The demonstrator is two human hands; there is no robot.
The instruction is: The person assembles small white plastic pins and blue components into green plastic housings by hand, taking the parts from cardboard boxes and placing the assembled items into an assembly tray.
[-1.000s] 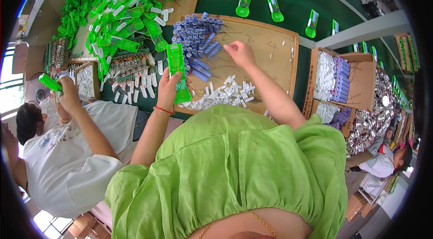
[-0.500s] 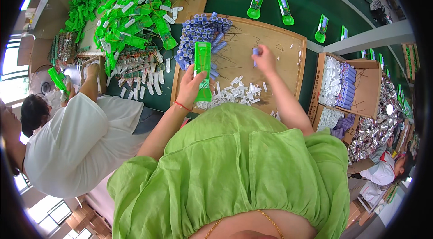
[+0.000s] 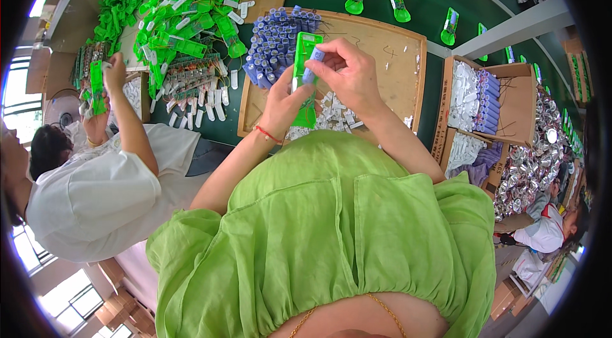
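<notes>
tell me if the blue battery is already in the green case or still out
Going in, not yet seated: the right hand presses the blue battery against the green case, held upright by the left hand.

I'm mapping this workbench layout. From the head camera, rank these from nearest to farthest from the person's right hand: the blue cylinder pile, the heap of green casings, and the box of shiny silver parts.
1. Blue cylinder pile: just left of the right hand, on the wooden tray.
2. Heap of green casings: farther left, toward the table's back.
3. Box of shiny silver parts: far right edge.
</notes>
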